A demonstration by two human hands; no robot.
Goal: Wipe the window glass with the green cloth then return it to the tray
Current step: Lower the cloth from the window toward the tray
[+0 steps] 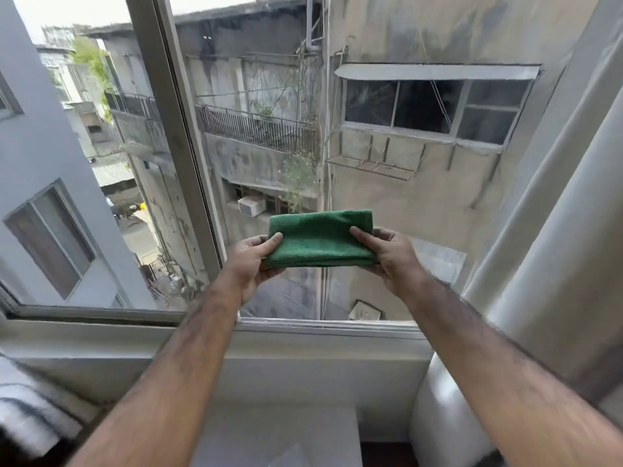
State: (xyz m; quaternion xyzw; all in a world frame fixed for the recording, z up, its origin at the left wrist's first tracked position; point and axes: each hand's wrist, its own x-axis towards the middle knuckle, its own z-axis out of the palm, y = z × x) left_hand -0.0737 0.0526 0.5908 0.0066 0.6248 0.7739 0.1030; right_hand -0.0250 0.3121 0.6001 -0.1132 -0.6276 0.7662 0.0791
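A folded green cloth (320, 239) is held flat in front of the window glass (387, 203), low in the right pane. My left hand (251, 264) pinches its left edge, thumb on top. My right hand (392, 252) grips its right edge the same way. Both arms reach forward over the sill. I cannot tell whether the cloth touches the glass. No tray shows clearly; a pale flat surface (286, 436) lies at the bottom centre, partly cut off.
A grey vertical window frame post (182, 136) divides the left pane from the right. The white sill (303, 345) runs below. A light curtain (539, 271) hangs at the right. A blurred striped fabric (30, 409) lies at the lower left.
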